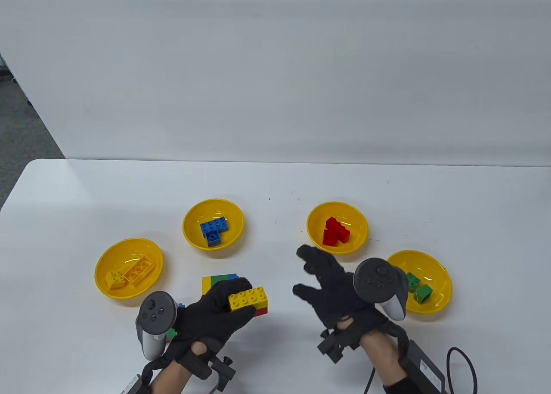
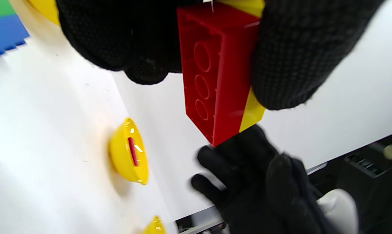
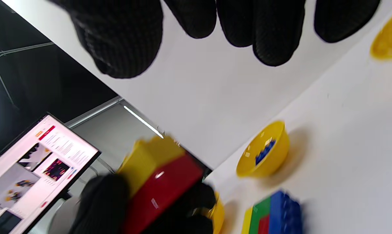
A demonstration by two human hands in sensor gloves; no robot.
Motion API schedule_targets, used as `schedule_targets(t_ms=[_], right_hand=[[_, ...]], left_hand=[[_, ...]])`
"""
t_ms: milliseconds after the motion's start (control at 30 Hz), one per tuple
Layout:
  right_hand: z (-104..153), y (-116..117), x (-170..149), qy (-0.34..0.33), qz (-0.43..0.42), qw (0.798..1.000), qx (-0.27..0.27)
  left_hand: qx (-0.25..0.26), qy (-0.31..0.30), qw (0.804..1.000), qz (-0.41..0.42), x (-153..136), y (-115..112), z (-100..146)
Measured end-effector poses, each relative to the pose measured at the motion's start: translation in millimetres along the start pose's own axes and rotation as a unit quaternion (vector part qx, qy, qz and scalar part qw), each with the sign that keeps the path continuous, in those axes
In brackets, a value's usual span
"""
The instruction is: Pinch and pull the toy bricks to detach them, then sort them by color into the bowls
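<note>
White tabletop [image 1: 275, 187] carries four glossy yellow plastic bowls: one with yellow bricks [image 1: 129, 268], one with blue bricks [image 1: 213, 224], one with red bricks [image 1: 337, 228], one with green bricks [image 1: 424, 282]. Left hand [image 1: 211, 314] in a black sensor glove grips a yellow eight-stud toy brick [image 1: 248, 298] stacked on a red toy brick [image 2: 215, 74], lifted above the table. Right hand [image 1: 333, 288] hovers just beside it, fingers spread wide, holding nothing. Behind the left hand sits a mixed block of yellow, green, blue and red bricks [image 1: 217, 281].
</note>
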State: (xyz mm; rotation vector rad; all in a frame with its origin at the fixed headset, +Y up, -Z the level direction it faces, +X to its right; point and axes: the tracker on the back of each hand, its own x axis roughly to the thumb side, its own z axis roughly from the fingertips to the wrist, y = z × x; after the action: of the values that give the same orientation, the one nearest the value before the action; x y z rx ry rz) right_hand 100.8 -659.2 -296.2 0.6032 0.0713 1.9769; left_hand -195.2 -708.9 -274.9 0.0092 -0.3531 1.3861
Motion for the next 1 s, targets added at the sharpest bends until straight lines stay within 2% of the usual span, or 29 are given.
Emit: schedule_targets(t_ms=[100, 200, 300, 400, 500, 600, 700, 833, 933, 1000], right_hand=[[8.9, 30.2, -10.3, 0.013, -0.059, 0.998, 0.036], [11.3, 47.2, -19.0, 0.025, -0.119, 0.991, 0.047], [14.8, 56.2, -21.2, 0.026, -0.154, 0.988, 0.022], [20.7, 55.3, -21.3, 0.013, -0.131, 0.991, -0.022], [25.4, 50.3, -16.8, -0.009, -0.024, 0.998, -0.056], [29.4, 51.6, -6.4, -0.041, 0.095, 0.993, -0.062], [32.4, 57.8, 0.4, -0.067, 0.155, 0.984, -0.061], [35.8, 60.7, 4.7, -0.104, 0.171, 0.978, -0.060], [37.0, 61.2, 4.1, -0.091, 0.124, 0.986, -0.069], [36.7, 59.1, 2.3, -0.079, 0.089, 0.990, -0.076]], left_hand=[[-0.011, -0.013, 0.999, 0.038, 0.5, -5.6, 1.9], [-0.027, -0.020, 0.998, 0.051, 1.0, -13.4, 3.7], [-0.050, -0.021, 0.998, 0.040, 1.1, -24.0, 4.3], [-0.078, -0.015, 0.997, 0.024, 1.3, -27.3, 2.1], [-0.103, -0.037, 0.990, -0.084, 9.9, -27.6, 2.6], [-0.088, -0.087, 0.977, -0.175, 22.0, -30.9, 5.3], [-0.101, -0.120, 0.967, -0.199, 30.0, -37.3, 8.0], [-0.082, -0.186, 0.946, -0.252, 37.1, -39.7, 12.6], [-0.078, -0.201, 0.943, -0.254, 40.4, -40.4, 14.2], [-0.074, -0.200, 0.949, -0.233, 40.8, -38.0, 13.0]])
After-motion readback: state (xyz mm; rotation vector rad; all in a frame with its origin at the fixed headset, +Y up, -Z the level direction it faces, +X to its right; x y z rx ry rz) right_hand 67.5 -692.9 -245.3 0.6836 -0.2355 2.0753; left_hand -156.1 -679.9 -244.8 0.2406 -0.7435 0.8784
